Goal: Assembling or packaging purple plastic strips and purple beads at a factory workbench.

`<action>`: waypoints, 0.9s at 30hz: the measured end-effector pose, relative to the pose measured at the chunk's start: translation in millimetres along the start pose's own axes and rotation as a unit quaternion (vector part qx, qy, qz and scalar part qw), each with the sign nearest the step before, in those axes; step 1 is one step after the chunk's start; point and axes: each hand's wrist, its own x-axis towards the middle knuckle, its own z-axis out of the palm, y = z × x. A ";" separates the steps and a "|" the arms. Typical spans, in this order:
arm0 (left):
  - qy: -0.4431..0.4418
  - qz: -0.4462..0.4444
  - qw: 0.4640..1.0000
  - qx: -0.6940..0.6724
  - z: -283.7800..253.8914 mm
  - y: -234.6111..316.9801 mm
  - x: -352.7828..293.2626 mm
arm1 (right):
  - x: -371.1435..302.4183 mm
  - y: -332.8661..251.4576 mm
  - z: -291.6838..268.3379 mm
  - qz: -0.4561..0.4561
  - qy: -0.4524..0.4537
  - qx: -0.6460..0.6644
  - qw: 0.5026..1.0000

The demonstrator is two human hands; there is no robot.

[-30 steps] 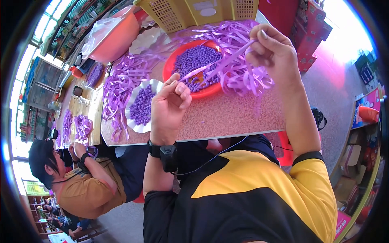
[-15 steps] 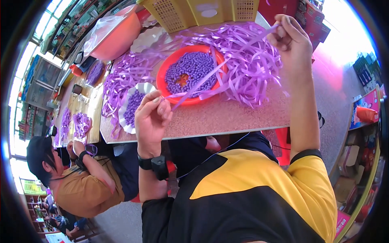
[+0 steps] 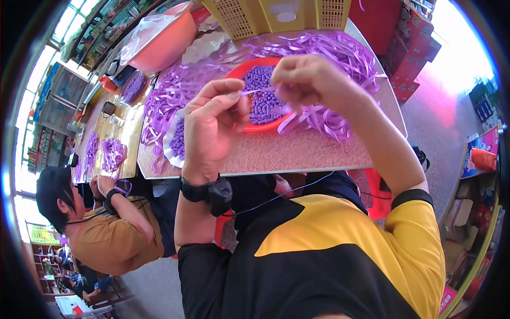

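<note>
Currently, I see on my feed the left hand (image 3: 210,119) pinching a thin, shiny purple ribbon (image 3: 256,91) above the round red plastic tray (image 3: 260,128) of small purple beads (image 3: 263,109). At the ribbon's right end, the right hand (image 3: 313,77) is blurred; I can't tell its grip. Far off stands a yellow plastic crate (image 3: 276,21).
</note>
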 end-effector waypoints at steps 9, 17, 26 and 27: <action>-0.043 -0.056 0.997 -0.032 -23.3 -33.8 9.0 | 24.2 -112.8 -50.6 -0.139 0.153 0.087 0.975; -0.032 -0.104 0.992 0.067 -5.8 -63.2 22.2 | 37.6 -226.6 -40.7 -0.204 0.126 -0.066 0.968; -0.099 -0.137 0.978 0.122 9.1 -67.4 39.4 | 35.6 -308.9 -14.2 -0.162 0.133 -0.300 0.930; -0.104 -0.132 0.978 0.123 12.1 -68.9 40.2 | 30.8 -312.6 -16.7 -0.167 0.136 -0.305 0.928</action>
